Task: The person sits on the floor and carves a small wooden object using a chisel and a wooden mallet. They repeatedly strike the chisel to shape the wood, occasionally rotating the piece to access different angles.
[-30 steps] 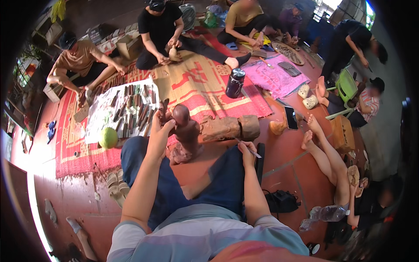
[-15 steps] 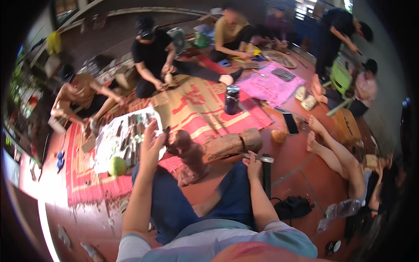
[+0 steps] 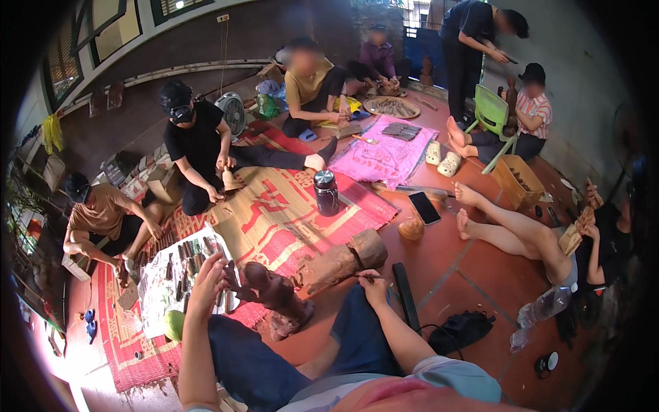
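Note:
A dark reddish-brown carved wooden figure (image 3: 270, 292) stands between my knees, leaning left. My left hand (image 3: 209, 280) is raised beside the figure's left projection, fingers bent and apart; whether the fingertips touch it I cannot tell. Above my right knee, my right hand (image 3: 374, 287) is closed on a thin dark carving tool (image 3: 355, 275), its end pointing left. Just beyond lies a thick, rough wooden log (image 3: 329, 266) with a dark band around it. To the left, a white sheet (image 3: 156, 295) bears several carving tools (image 3: 180, 275).
A red-and-tan woven mat (image 3: 250, 226) spreads ahead, holding a dark thermos (image 3: 326, 193) and, at left, a green round fruit (image 3: 173, 325). A phone (image 3: 424, 207), black pouch (image 3: 461, 330) and plastic bottles (image 3: 546, 305) lie rightward. Several people sit around; one stands at the back.
My view has shifted, showing more of the room. My left hand's fingers are more bent. The tool in my right hand, earlier shiny and pointing right, now shows a dark end pointing left.

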